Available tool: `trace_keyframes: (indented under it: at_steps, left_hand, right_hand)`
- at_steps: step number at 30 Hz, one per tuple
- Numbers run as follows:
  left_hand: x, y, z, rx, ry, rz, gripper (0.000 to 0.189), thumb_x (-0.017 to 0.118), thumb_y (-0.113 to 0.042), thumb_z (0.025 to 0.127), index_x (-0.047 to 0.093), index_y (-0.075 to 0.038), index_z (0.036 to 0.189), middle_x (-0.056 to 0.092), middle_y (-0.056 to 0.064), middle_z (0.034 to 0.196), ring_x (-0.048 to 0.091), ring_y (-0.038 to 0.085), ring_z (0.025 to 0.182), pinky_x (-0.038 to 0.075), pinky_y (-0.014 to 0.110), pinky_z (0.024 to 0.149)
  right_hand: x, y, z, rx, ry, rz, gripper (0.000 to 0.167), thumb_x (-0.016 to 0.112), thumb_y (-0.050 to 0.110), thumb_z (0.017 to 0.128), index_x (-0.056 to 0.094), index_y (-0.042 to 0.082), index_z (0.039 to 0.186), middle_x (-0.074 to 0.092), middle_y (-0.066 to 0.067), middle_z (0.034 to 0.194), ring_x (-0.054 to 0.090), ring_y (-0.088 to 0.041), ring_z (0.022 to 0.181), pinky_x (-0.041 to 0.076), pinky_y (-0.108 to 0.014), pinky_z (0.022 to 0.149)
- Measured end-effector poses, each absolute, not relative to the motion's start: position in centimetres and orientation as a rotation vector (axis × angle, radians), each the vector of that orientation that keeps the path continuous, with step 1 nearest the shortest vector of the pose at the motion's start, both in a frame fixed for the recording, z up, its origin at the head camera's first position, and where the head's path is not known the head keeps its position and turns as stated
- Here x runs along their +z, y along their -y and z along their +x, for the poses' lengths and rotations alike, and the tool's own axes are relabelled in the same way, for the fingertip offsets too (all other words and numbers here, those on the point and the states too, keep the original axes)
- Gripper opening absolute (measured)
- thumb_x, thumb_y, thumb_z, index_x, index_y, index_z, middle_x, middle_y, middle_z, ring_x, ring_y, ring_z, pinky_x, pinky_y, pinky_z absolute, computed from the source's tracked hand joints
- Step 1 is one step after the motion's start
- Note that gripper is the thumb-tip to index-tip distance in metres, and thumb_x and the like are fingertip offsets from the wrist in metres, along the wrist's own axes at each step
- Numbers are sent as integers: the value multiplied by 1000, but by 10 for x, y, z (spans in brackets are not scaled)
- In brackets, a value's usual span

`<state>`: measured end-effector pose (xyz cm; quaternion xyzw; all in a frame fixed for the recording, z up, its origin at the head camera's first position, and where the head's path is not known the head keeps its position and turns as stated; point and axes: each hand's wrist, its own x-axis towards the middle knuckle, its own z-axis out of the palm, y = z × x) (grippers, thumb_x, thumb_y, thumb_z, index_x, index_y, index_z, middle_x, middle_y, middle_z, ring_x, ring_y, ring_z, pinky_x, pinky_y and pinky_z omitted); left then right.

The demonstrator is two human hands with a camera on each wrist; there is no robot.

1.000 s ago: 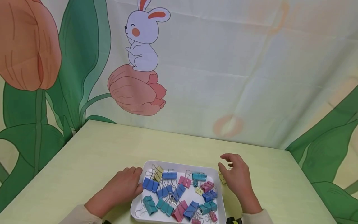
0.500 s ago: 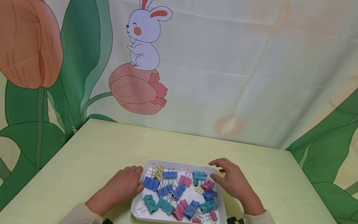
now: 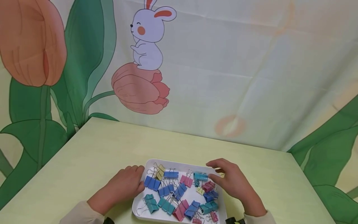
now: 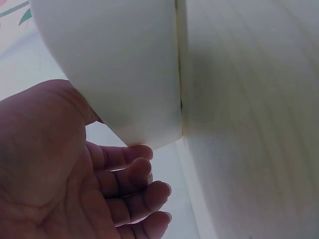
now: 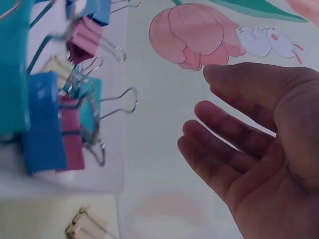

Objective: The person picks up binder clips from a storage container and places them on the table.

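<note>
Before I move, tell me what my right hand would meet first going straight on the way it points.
Likely the teal binder clip near the far right corner of the white tray, just ahead of your right hand in the head view. Depth is unclear, so the hand may pass above.

This looks like an indoor spot dressed with a backdrop; whether it belongs to a home, an office or a studio cannot be told. A creased cloth rises behind the pale yellow table, printed in nursery style with a white rabbit, tulips and big green leaves. The colourful binder clips are ordinary office supplies.
</note>
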<state>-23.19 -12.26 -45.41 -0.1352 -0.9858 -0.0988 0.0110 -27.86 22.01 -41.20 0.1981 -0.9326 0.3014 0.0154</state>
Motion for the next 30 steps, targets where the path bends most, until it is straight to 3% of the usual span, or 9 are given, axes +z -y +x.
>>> trace_keyframes:
  at_steps: [9,22,30]
  left_hand:
    - [-455,123,-233,-314,3058,-437,32,59,-24,87,53,-1,107,50,5,83,45,21,75,43,40,68]
    - [-458,123,-231,-368,3064,-455,31,58,-23,87,52,0,107,50,6,83,45,21,76,42,41,69]
    - [-455,125,-230,-343,3039,-461,30,59,-22,86,52,0,106,49,7,81,44,22,74,41,41,66]
  right_hand:
    - [-412,-212,-282,807,2795,646,25,73,16,84,70,20,109,68,4,109,66,-19,97,53,-42,88]
    - [-411,-193,-278,868,2913,452,22,74,17,83,72,18,105,69,1,103,66,-19,96,54,-40,87]
    - [-410,-185,-286,796,3026,544,18,72,14,84,72,14,102,69,-3,102,64,-21,93,53,-40,83]
